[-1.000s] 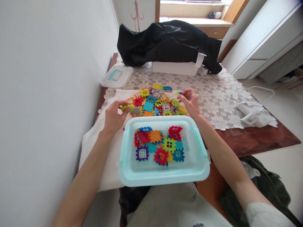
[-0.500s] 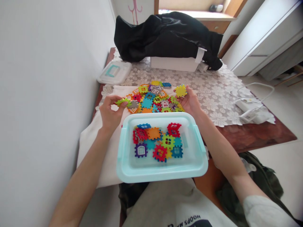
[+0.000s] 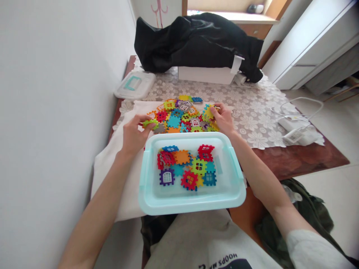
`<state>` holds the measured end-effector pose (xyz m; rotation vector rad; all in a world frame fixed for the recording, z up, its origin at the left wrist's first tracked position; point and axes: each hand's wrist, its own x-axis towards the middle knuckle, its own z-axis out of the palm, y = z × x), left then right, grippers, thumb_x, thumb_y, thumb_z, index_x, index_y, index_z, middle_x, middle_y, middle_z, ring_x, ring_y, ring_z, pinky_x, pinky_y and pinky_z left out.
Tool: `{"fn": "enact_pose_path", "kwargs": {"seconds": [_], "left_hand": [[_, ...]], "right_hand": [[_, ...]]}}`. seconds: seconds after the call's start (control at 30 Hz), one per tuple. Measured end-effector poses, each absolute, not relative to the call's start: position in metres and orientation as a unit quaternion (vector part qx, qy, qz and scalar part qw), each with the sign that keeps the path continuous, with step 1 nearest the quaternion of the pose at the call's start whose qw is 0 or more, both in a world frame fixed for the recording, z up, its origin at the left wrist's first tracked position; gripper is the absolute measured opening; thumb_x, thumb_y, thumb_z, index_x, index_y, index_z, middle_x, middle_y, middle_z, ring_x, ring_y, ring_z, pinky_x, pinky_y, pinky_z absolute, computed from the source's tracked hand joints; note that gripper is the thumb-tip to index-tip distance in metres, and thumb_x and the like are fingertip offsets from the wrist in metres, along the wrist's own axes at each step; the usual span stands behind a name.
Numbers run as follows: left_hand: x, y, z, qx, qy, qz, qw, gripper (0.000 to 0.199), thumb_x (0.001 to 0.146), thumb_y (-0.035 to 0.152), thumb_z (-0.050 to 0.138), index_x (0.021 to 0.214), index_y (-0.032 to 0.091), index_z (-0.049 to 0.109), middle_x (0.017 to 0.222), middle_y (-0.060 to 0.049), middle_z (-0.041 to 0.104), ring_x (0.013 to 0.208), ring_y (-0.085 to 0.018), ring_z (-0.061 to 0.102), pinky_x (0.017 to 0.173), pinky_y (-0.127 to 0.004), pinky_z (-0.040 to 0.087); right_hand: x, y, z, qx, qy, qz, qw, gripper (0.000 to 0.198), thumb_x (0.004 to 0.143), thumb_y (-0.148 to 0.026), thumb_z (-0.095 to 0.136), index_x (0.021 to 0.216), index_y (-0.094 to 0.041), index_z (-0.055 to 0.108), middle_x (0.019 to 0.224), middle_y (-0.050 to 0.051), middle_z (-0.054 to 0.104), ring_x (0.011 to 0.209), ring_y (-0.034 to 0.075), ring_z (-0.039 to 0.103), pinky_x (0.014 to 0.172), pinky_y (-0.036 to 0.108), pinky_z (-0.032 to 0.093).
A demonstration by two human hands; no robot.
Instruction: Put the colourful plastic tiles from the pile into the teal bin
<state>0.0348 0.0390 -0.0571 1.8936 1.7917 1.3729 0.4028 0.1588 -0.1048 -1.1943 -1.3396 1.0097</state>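
The left hand (image 3: 134,135) pinches a green tile (image 3: 149,123) between thumb and fingers, holding it at the left edge of a pile of coloured tiles (image 3: 181,116). The right hand (image 3: 223,118) is closed on a yellow tile (image 3: 209,112) at the right edge of the same pile, fingers curled over its top. The two hands are well apart, one on each side of the pile.

The pile lies on a white cloth (image 3: 112,164) spread over the worktop (image 3: 294,157), just beyond a pale blue bin (image 3: 146,175). The bin sits nearest the person, between the forearms, and holds a loose layer of tiles in red, orange, purple, green and blue.

Farther off, a clear lid (image 3: 134,84) with a blue handle rests at the left edge of the worktop. A white box (image 3: 206,74) stands at the far side with a black garment (image 3: 196,41) draped over it. A white charger with its cable (image 3: 294,127) lies to the right on the lace covering.
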Motion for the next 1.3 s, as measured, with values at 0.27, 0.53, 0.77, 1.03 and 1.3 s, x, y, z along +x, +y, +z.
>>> {"fn": "enact_pose_path", "kwargs": {"seconds": [0.27,0.53,0.77,1.03,1.3], "left_hand": [[0.027,0.040,-0.058,0.687,0.589,0.379,0.192,0.039,0.089,0.046,0.079,0.122,0.026,0.081,0.120,-0.009,0.087,0.099,-0.030,0.081,0.093,-0.046,0.065],[0.019,0.040,-0.056,0.696,0.591,0.351,0.205,0.042,0.092,0.050,0.076,0.125,0.026,0.082,0.113,-0.008,0.086,0.085,-0.024,0.075,0.083,-0.039,0.061],[0.024,0.038,-0.052,0.663,0.621,0.407,0.091,0.033,0.093,0.049,0.080,0.116,0.026,0.081,0.107,-0.005,0.084,0.081,-0.022,0.070,0.079,-0.035,0.058],[0.025,0.040,-0.054,0.652,0.644,0.396,0.059,0.031,0.097,0.047,0.074,0.116,0.024,0.081,0.110,-0.007,0.086,0.088,-0.025,0.074,0.082,-0.035,0.060],[0.030,0.038,-0.053,0.670,0.618,0.399,0.103,0.040,0.095,0.043,0.074,0.132,0.027,0.079,0.131,-0.007,0.086,0.101,-0.026,0.080,0.089,-0.037,0.064]], "right_hand": [[0.401,0.154,-0.104,-0.503,-0.653,0.341,0.453,0.049,0.093,-0.069,0.069,0.114,-0.025,0.074,0.107,0.006,0.078,0.100,0.027,0.073,0.085,0.041,0.065],[0.399,0.150,-0.099,-0.507,-0.657,0.336,0.446,0.044,0.092,-0.060,0.065,0.117,-0.025,0.074,0.110,0.008,0.077,0.103,0.027,0.072,0.089,0.041,0.062],[0.401,0.152,-0.101,-0.506,-0.663,0.323,0.448,0.038,0.092,-0.055,0.064,0.113,-0.025,0.075,0.104,0.006,0.078,0.096,0.026,0.070,0.090,0.042,0.061],[0.400,0.153,-0.101,-0.505,-0.668,0.321,0.442,0.042,0.091,-0.061,0.066,0.111,-0.025,0.075,0.101,0.005,0.077,0.094,0.025,0.069,0.090,0.041,0.060],[0.399,0.152,-0.100,-0.503,-0.658,0.335,0.449,0.046,0.090,-0.066,0.068,0.110,-0.025,0.074,0.100,0.006,0.075,0.092,0.025,0.067,0.086,0.041,0.059]]}}
